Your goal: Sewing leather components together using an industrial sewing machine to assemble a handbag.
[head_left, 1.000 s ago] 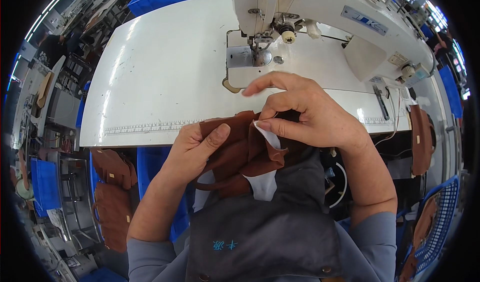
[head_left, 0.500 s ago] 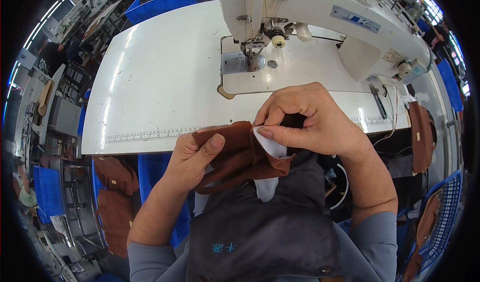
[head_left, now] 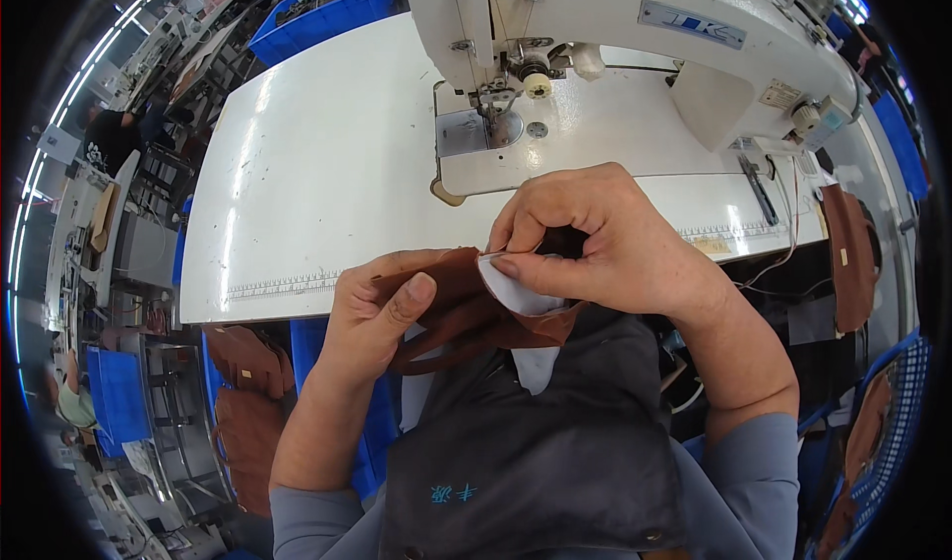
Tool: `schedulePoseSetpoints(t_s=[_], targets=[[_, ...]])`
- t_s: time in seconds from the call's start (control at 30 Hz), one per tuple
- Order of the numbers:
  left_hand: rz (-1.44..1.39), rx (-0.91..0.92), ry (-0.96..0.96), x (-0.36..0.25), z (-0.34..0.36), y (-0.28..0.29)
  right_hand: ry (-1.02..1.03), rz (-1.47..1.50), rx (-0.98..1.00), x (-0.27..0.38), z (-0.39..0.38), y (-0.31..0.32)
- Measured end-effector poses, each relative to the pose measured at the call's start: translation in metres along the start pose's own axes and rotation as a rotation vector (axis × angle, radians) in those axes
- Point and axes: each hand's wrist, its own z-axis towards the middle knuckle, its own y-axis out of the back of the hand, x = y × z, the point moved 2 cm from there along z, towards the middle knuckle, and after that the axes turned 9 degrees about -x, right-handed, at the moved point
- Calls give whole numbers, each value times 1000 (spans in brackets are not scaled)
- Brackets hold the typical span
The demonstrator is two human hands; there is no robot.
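Observation:
My left hand [head_left: 372,312] grips a folded brown fabric piece [head_left: 476,327] with a strap, its thumb lying on the front. My right hand [head_left: 585,243] is closed in a pinch on the upper edge of the same piece, where a white layer [head_left: 521,294] shows inside the brown fold. More white material [head_left: 535,367] hangs below it over the dark apron [head_left: 526,461]. Just beyond my hands is a white sewing machine [head_left: 585,4], with the presser foot [head_left: 488,114] above its metal plate. The fingertips on the back of the piece are partly hidden.
The white table [head_left: 297,163] has a ruler strip along its front edge and a dark slim tool [head_left: 757,188] at the right. Blue bins [head_left: 317,14] surround it, some with brown pieces [head_left: 848,257] nearby. Other people [head_left: 109,143] sit at machines at far left and right.
My right index finger, raised earlier, has curled down into a pinch on the fabric edge. Both hands have shifted slightly left in view, and more of the white layer shows.

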Motion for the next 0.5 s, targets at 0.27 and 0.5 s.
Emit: schedulePoseSetpoints(t_s=[0.27, 0.5], targets=[[123, -138, -27, -8, 5, -3, -103, 62, 3, 1, 1, -3], [74, -219, 2, -3, 1, -10, -197, 108, -19, -3, -1, -4]])
